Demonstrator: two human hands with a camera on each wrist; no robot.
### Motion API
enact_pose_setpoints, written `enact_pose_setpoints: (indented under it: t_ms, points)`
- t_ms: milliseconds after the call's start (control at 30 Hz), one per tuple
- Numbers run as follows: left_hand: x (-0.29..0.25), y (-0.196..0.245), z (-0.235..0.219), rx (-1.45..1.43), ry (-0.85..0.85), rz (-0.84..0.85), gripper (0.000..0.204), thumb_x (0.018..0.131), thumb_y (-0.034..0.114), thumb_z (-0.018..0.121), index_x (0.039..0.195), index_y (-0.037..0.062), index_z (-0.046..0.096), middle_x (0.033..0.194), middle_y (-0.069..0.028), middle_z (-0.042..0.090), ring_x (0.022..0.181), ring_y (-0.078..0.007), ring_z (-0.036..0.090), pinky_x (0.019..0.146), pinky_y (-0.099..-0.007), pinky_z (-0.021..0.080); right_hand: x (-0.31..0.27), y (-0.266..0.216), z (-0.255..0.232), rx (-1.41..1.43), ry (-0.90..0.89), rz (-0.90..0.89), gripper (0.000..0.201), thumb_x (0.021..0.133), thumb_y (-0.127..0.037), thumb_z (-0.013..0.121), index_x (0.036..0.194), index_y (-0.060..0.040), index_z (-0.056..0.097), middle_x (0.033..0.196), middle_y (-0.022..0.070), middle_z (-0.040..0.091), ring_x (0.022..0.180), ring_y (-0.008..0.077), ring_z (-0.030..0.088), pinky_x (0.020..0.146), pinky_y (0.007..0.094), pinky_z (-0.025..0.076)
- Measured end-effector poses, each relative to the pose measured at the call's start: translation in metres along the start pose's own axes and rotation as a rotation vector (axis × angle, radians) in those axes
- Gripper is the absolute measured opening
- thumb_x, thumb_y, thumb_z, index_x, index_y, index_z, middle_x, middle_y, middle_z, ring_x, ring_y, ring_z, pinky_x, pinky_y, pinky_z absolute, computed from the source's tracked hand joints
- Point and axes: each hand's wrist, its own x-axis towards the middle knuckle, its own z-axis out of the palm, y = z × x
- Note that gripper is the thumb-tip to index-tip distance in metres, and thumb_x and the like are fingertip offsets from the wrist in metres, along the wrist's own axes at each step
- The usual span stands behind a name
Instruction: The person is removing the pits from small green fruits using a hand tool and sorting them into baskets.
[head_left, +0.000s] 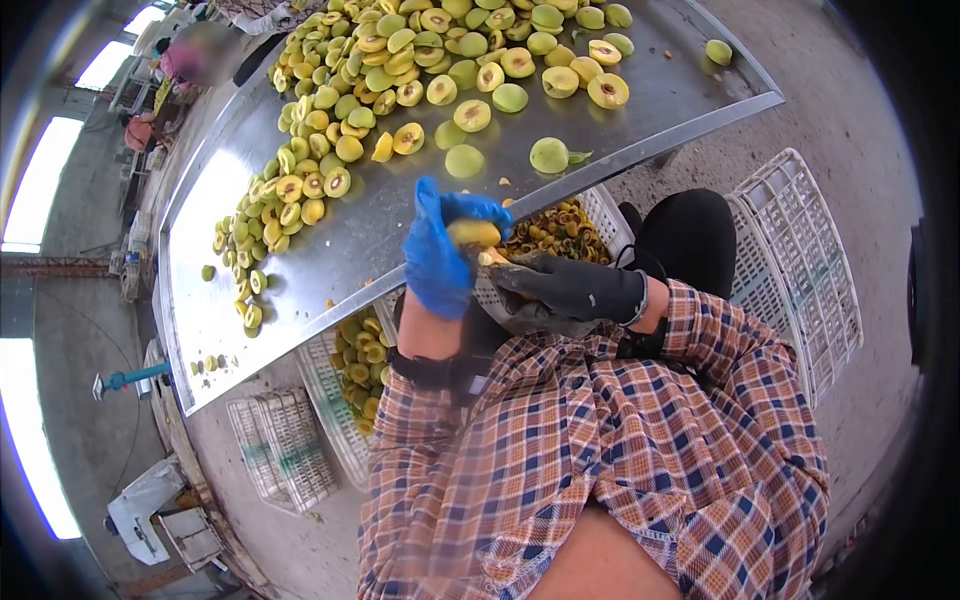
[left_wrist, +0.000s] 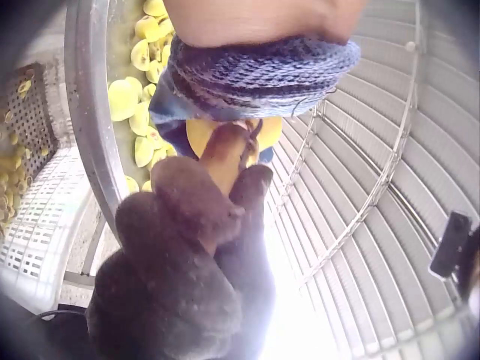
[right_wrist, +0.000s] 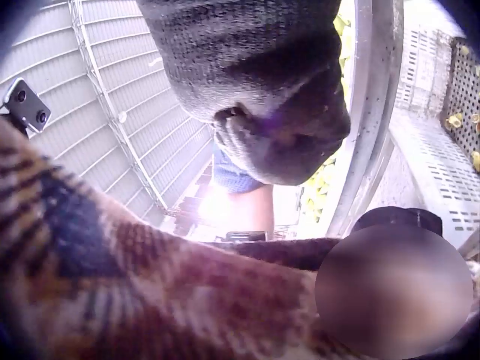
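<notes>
My left hand [head_left: 437, 262], in a blue glove, holds a yellow piece of stone fruit [head_left: 474, 234] over the near edge of the metal table. From below, my right hand [head_left: 570, 288], in a dark glove, grips a short wooden-handled tool [left_wrist: 223, 156]. In the left wrist view the tool's end, with a thin curved metal part, is right at the fruit [left_wrist: 198, 135]. The blue fingers hide much of the fruit. Only the dark glove [right_wrist: 255, 82] shows close up in the right wrist view; the tool is hidden there.
Halved green-yellow fruits [head_left: 390, 70] lie heaped across the metal table [head_left: 640, 140], which has a raised rim. Under that edge, a crate [head_left: 600, 215] holds pits and scraps; another with fruit halves [head_left: 360, 365] stands left. White plastic crates [head_left: 795, 260] flank my legs.
</notes>
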Motion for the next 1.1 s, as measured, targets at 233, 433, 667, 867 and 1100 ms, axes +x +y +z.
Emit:
enact_pose_setpoints:
  t_ms: [233, 433, 667, 867, 1100]
  points:
    - [0.016, -0.011, -0.003, 0.012, 0.034, 0.040, 0.053, 0.099, 0.046, 0.039, 0.078, 0.0025, 0.062, 0.077, -0.0102, 0.064, 0.073, -0.0239, 0.063, 0.074, -0.0373, 0.051, -0.006, -0.002, -0.001, 0.410, -0.108, 0.193, 0.043, 0.098, -0.044, 0.045, 0.080, -0.0067, 0.056, 0.061, -0.0035, 0.047, 0.049, 0.0045, 0.041, 0.045, 0.0208, 0.034]
    - [0.054, -0.004, -0.041, -0.378, 0.368, -0.109, 0.030, 0.092, 0.036, 0.054, 0.088, 0.0088, 0.064, 0.084, -0.0077, 0.064, 0.077, -0.0235, 0.063, 0.072, -0.0414, 0.052, -0.005, 0.026, -0.017, -0.145, 0.142, 0.228, 0.050, 0.097, -0.050, 0.040, 0.087, -0.0056, 0.060, 0.064, -0.0001, 0.053, 0.052, 0.0081, 0.047, 0.050, 0.0214, 0.038]
    - [0.113, -0.022, -0.080, 1.673, 0.077, 0.014, 0.056, 0.075, 0.036, 0.069, 0.126, 0.0166, 0.055, 0.116, -0.0129, 0.062, 0.099, -0.0300, 0.061, 0.090, -0.0393, 0.048, 0.001, 0.071, -0.042, 0.261, 0.161, 0.252, 0.043, 0.100, -0.043, 0.040, 0.087, -0.0071, 0.059, 0.062, 0.0001, 0.050, 0.047, 0.0099, 0.045, 0.044, 0.0253, 0.036]
    - [0.120, -0.021, -0.088, 0.499, 0.041, -0.366, 0.045, 0.085, 0.030, 0.066, 0.121, 0.0059, 0.054, 0.112, -0.0151, 0.064, 0.094, -0.0256, 0.065, 0.077, -0.0387, 0.055, -0.004, 0.056, -0.040, 0.222, 0.320, 0.106, 0.033, 0.099, -0.036, 0.046, 0.108, -0.0057, 0.057, 0.076, -0.0024, 0.055, 0.058, 0.0048, 0.048, 0.050, 0.0213, 0.039]
    - [0.035, -0.004, -0.049, -0.231, -0.075, -0.353, 0.052, 0.092, 0.037, 0.058, 0.128, 0.0016, 0.049, 0.120, -0.0135, 0.058, 0.106, -0.0248, 0.059, 0.089, -0.0396, 0.050, 0.013, 0.004, -0.018, -0.087, 0.282, -0.210, 0.031, 0.100, -0.026, 0.048, 0.121, -0.0041, 0.054, 0.083, -0.0028, 0.057, 0.068, 0.0017, 0.049, 0.059, 0.0171, 0.041]
